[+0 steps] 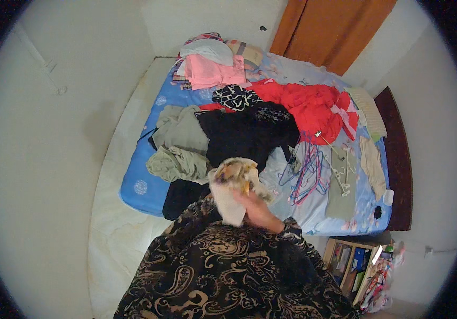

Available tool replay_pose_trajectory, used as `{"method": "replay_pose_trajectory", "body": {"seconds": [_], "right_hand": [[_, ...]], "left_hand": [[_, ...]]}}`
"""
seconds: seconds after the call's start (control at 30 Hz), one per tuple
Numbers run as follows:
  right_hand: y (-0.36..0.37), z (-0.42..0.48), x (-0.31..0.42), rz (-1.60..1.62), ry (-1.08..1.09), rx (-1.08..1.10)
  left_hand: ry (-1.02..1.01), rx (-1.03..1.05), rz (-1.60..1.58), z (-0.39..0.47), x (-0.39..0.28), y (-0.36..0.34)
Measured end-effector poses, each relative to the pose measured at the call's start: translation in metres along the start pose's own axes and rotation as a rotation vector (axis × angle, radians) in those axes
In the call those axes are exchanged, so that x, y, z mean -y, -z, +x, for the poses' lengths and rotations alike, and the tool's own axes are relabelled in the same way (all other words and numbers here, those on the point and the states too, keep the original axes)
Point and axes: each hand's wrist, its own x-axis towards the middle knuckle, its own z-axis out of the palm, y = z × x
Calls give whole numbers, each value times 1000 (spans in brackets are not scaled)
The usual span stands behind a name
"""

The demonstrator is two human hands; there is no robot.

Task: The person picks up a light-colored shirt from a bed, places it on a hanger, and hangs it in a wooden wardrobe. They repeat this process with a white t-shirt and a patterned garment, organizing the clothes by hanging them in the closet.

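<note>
A cream cloth with a brown and yellow pattern (228, 195) is bunched up in front of my body. My right hand (258, 211) lies against its right side, somewhat blurred, and whether its fingers grip the fabric is unclear. My left hand is hidden behind the cloth and the sleeve. Beyond the cloth a black garment (236, 135) is spread on the bed, with grey-green garments (180, 131) to its left. A tangle of blue and pink hangers (308, 171) lies to the right, beside white clip hangers (344, 175).
The bed (136, 179) has a blue sheet and a dark headboard (396, 167). Red fabric (312, 103) and folded pink clothing (212, 71) lie at its far side. A wooden shelf unit (350, 267) stands at the lower right, and a wooden door (332, 32) is beyond the bed.
</note>
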Motion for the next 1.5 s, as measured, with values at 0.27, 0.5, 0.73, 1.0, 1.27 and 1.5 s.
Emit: {"method": "replay_pose_trajectory", "body": {"seconds": [0.27, 0.5, 0.73, 1.0, 1.27, 1.5], "right_hand": [[19, -13, 27, 35, 265, -235], [66, -18, 46, 105, 422, -500], [111, -8, 40, 249, 487, -725], [118, -14, 52, 245, 521, -676], [77, -13, 41, -271, 423, -283], [41, -16, 0, -202, 26, -1]], "left_hand": [[-5, 107, -100, 17, -15, 6], [12, 374, 113, -2, -26, 35], [140, 240, -297, -35, -23, 132], [164, -130, -95, -68, -28, 190], [106, 224, 239, -65, -15, 145], [-402, 536, -168, -4, -89, 61]]}}
